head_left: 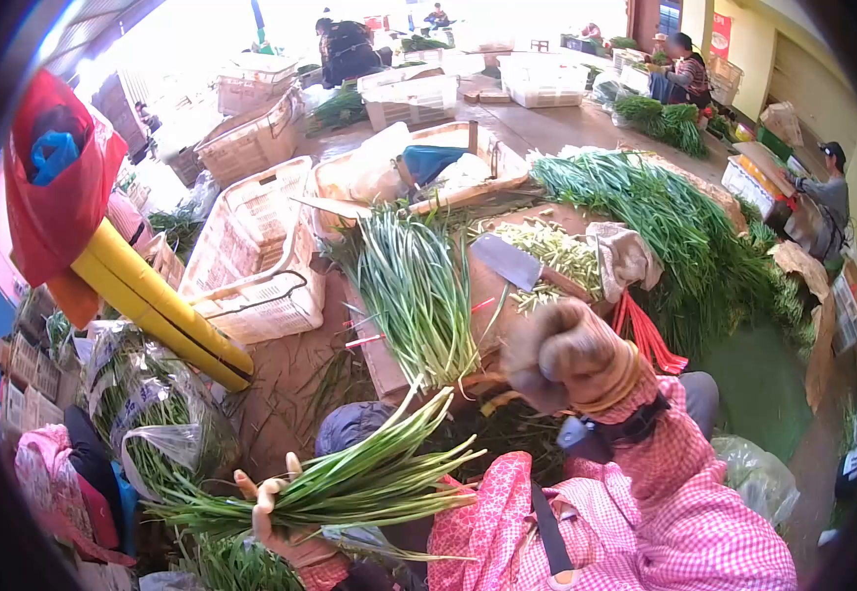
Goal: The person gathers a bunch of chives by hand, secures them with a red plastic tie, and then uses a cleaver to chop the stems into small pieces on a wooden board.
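At lower left, my left hand point(276, 517) grips a loose bunch of garlic chives point(379, 473), thumb and fingers around the stems. My right hand point(571, 360), smeared by motion, is raised near the work board's front edge; its fingers look curled, but whether they hold anything cannot be made out. Just beyond it lies a cleaver point(509, 260) with a wooden handle, on a heap of pale cut stem ends point(558, 248). A larger bundle of chives point(413, 295) rests on the board across red-and-white ties point(364, 342). Red strips point(650, 335) hang at the board's right.
A big pile of chives point(655, 217) lies right of the board, by a crumpled cloth point(625, 256). Plastic crates point(261, 251) stand behind and left. A yellow post point(158, 300) rises at left above bagged greens point(153, 394). Other people point(684, 74) sit farther back.
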Available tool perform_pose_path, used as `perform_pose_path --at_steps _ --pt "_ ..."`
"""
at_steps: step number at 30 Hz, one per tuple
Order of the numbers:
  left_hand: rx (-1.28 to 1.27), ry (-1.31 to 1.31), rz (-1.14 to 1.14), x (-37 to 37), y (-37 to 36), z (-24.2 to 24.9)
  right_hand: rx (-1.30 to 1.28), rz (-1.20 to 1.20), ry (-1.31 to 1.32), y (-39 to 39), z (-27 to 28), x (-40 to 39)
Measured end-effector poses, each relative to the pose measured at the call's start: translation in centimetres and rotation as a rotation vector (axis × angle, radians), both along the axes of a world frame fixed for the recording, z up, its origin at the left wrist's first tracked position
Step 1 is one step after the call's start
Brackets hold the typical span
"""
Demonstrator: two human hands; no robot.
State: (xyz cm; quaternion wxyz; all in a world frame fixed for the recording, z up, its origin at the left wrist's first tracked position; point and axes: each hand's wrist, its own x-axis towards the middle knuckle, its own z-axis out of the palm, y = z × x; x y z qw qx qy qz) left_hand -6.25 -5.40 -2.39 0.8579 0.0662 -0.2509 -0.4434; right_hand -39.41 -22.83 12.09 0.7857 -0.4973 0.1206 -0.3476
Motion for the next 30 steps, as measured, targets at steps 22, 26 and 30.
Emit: perform_pose_path --at_steps 22,26,30 --pt "0.042 0.034 -0.213 -1.8 -2.0 5.3 -0.595 0.101 0.726 0.2 -15.2 5.5" --pt "0.019 0.012 -0.237 0.0 -2.2 3.8 -0.232 0.462 0.74 2.4 -15.2 4.4" --pt "0.101 0.086 -0.225 0.7 -3.1 1.3 -0.123 0.494 0.651 3.5 -16.3 3.6"
